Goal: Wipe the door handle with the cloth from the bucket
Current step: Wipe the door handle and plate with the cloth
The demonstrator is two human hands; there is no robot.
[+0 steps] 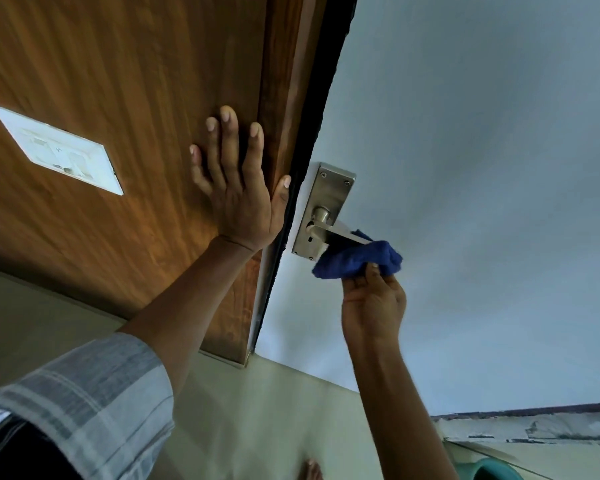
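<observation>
The door handle (340,237) serves as the landmark: a brushed-metal lever on a screwed backplate (324,209), fixed to the pale door (465,168) just beside its dark edge.

The blue cloth (359,259) is bunched over the outer end of the lever, touching it from below and wrapping its tip. The right hand (373,306) sits just under the handle; its grip is pinched on the cloth, thumb and fingers gathering the fabric into a wad — probably so that a thick pad presses on the metal rather than a loose flap.

The left hand (238,188) lies to the left of the handle, across the door edge, flat on the wood panel (118,98). Its grip is spread, holding nothing, thumb hooked at the panel's corner. This placement likely steadies the body while the other hand rubs.

Obstructions and limits:
- The lever's free end is hidden by the cloth.
- The right fingers are largely covered by fabric and the back of the hand.
- The bucket cannot be confirmed — only a teal rim (496,471) shows, cut off at the lower edge, well below the handle.
- The white switch plate (58,150), far left of the handle, is too blurred to read.
</observation>
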